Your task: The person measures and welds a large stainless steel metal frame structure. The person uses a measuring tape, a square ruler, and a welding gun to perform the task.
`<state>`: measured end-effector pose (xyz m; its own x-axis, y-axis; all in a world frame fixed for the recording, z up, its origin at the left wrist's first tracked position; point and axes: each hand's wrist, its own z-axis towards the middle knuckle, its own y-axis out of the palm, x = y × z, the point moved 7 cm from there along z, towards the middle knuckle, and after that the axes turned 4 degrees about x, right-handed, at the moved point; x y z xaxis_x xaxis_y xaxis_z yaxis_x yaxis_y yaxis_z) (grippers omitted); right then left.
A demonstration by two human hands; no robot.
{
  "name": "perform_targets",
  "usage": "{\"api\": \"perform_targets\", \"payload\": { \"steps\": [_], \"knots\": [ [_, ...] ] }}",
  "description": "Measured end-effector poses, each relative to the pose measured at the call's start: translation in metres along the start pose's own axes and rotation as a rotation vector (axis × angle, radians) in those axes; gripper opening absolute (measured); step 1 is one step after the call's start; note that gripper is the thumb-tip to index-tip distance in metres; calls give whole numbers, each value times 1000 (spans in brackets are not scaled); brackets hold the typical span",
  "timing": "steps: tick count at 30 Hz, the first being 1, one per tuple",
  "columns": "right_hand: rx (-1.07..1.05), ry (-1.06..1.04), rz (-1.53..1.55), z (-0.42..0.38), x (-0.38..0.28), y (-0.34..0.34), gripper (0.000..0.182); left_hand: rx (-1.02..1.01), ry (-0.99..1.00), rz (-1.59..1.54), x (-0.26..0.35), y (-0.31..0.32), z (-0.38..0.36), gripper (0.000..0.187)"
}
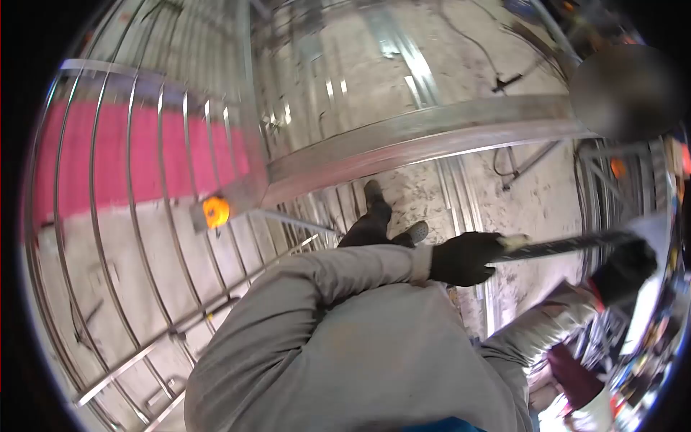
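Note:
In the head view, a long, flat black bar with small pale marks (554, 248) spans the space between my two black-gloved hands. My left hand (464, 259) is closed around its near end, where a pale tip shows by the fingers. At the far right my right hand (625, 273) is at the other end of the bar; its fingers are blurred and dark, so its grip cannot be made out. Below the hands are my grey sleeves and jacket (389, 353).
A wide metal beam (417, 140) crosses in front of me. Metal bars of a rack (133, 180) stand at left, with a pink panel (155, 155) behind and an orange round piece (215, 212) at a corner. A blurred dark round object (622, 92) is at upper right. Loose cables lie on the floor.

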<state>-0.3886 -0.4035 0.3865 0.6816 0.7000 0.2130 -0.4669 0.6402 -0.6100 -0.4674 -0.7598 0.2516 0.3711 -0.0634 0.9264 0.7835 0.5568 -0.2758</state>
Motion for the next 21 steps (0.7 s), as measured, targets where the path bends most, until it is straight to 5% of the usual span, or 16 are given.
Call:
{"api": "perform_targets", "payload": {
  "steps": [2, 4, 8, 9, 12, 14, 16, 18, 21],
  "knots": [
    [210, -128, 338, 60, -28, -41, 31, 105, 184, 31, 29, -38, 8, 67],
    [194, -140, 755, 97, -61, -66, 39, 186, 290, 93, 58, -90, 13, 51],
    [267, -783, -483, 148, -175, -87, 43, 582, 314, 241, 75, -239, -27, 42],
    [317, -878, -620, 151, -194, -80, 42, 820, 337, 398, 79, -281, -50, 38],
    [474, -1133, -769, 136, -236, -48, 43, 1017, 463, 575, 99, -388, -95, 21],
    [376, -1369, -77, 123, -319, -86, 36, 985, 525, 747, 115, -435, -101, 18],
    [-18, -1237, 857, 104, -436, -169, 29, 791, 543, 1006, 124, -458, -88, 22],
    [-228, -1005, 1139, 69, -506, -186, 29, 571, 601, 1220, 125, -470, -68, 28],
    [-912, -631, 1656, 34, -583, -169, 32, 319, 696, 1395, 116, -487, -47, 40]
  ]
}}
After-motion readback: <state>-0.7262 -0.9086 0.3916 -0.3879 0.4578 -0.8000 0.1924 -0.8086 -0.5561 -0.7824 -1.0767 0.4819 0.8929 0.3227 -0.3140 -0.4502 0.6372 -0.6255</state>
